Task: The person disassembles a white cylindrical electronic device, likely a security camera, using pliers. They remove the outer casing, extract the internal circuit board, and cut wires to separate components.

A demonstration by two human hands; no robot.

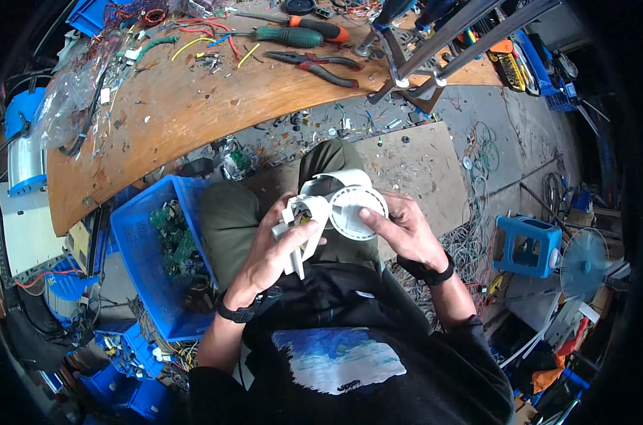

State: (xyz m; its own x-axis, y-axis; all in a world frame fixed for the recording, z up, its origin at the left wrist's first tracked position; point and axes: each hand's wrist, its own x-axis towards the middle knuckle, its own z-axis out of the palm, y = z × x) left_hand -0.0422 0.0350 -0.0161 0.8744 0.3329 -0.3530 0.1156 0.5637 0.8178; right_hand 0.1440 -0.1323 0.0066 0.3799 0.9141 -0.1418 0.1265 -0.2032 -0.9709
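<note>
Above my lap, my left hand (pixel 267 249) is closed around a white plastic housing (pixel 314 216) with an open, hollow end; small parts inside it are too fine to make out. My right hand (pixel 408 230) grips a round white plastic cover (pixel 348 221) with a slotted rim, the thumb pressed on its face. The cover is right beside the housing; whether they are joined I cannot tell. A curved white shell (pixel 344 176) shows just beyond them, and part of it is hidden behind the cover.
On the wooden bench (pixel 162 166) ahead lie pliers (pixel 313 65), a green-handled screwdriver (pixel 289 36), an orange-black one (pixel 321 28) and wire scraps. A blue crate (pixel 146 248) with circuit boards stands left. Right are tangled cables (pixel 445 248), a blue stool (pixel 525 246) and a fan (pixel 585 267).
</note>
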